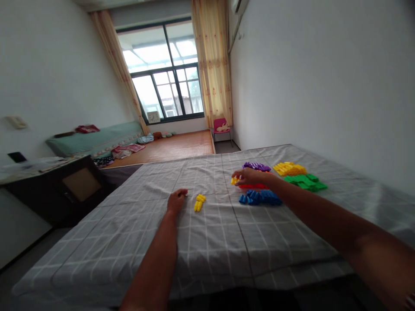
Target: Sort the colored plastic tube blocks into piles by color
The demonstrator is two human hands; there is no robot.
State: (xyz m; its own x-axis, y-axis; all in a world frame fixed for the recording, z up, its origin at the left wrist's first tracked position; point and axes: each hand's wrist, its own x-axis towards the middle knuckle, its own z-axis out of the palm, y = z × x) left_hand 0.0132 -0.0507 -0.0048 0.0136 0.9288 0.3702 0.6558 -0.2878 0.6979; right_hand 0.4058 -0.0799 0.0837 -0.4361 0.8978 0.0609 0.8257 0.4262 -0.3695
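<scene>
My right hand (pixel 248 176) reaches over the colored piles, its fingers closed on small yellow plastic pieces (pixel 234 180). Beneath it lies a red pile (pixel 254 186), partly hidden by the hand. Purple pieces (pixel 256 166) are just behind, and a blue pile (pixel 260 198) is in front. My left hand (pixel 177 201) rests on the grey checked sheet (pixel 136 229) with curled fingers; whether anything is inside them is hidden. Just right of it sits a little group of yellow plastic pieces (pixel 199 202), apart from the hand. Their exact kind is too blurred to tell.
Farther right are a larger yellow pile (pixel 289 169) and a green pile (pixel 305 182). A dark cabinet (pixel 69 190) stands at the left. Beyond the sheet are a brown mat-covered bed (pixel 181 143) and a pink chair (pixel 221 125). A white wall borders the right side.
</scene>
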